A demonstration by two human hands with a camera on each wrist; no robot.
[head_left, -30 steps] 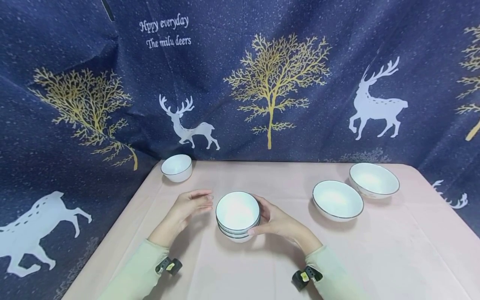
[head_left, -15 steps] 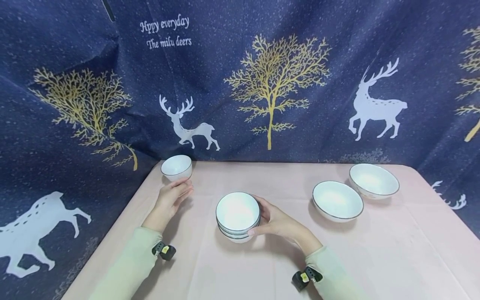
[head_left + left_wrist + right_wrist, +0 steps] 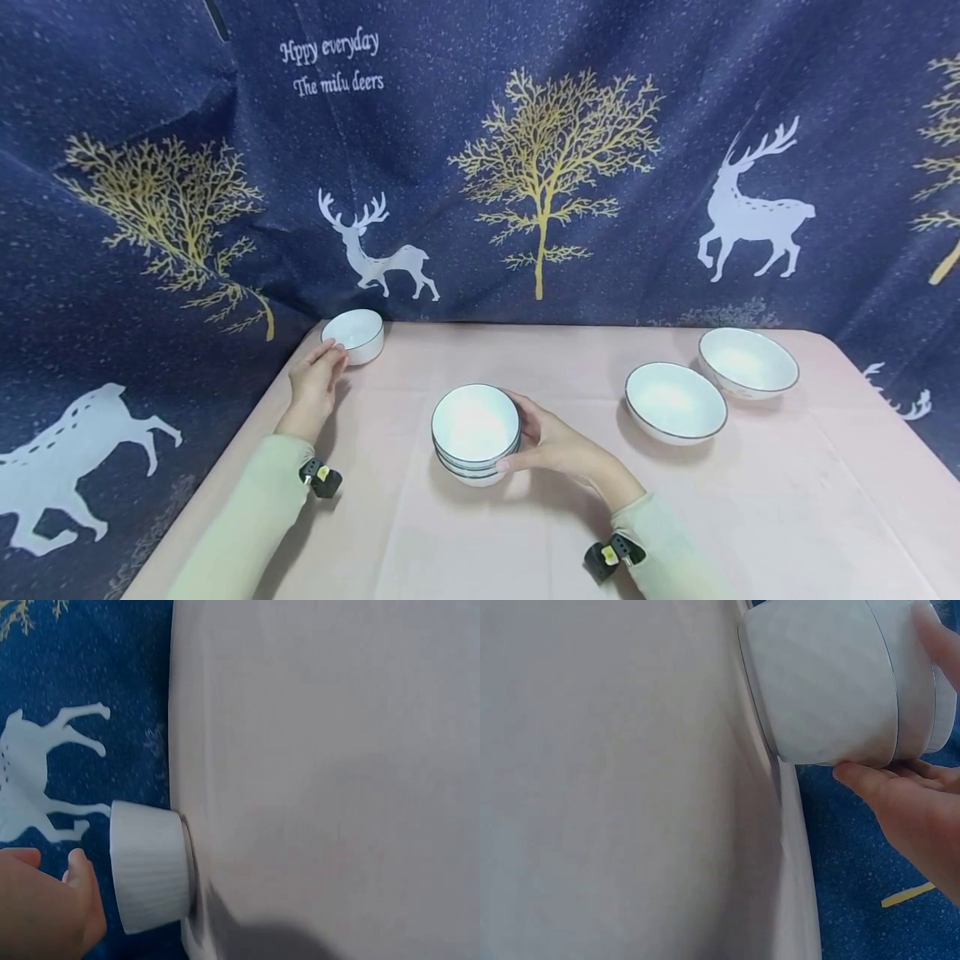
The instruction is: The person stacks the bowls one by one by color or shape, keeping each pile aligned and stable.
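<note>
On backdrop, "The milu deers"

The stacked bowls and the small bowl look like glossy glazed ceramic; matt pink cloth covers the tabletop; the backdrop is printed fabric.

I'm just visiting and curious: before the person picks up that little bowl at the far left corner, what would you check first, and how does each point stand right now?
1. Left hand at the small bowl: ok, fingertips reach its near side.
2. Firm hold on the small bowl: not ok; in the left wrist view the fingers are beside its wall, not around it.
3. Small bowl upright on the table: ok.
4. Stack of bowls steadied: ok, the right hand holds its side.
5. Path between small bowl and stack free: ok, only bare cloth.
6. Two wide bowls out of the way: ok, far right.
</note>
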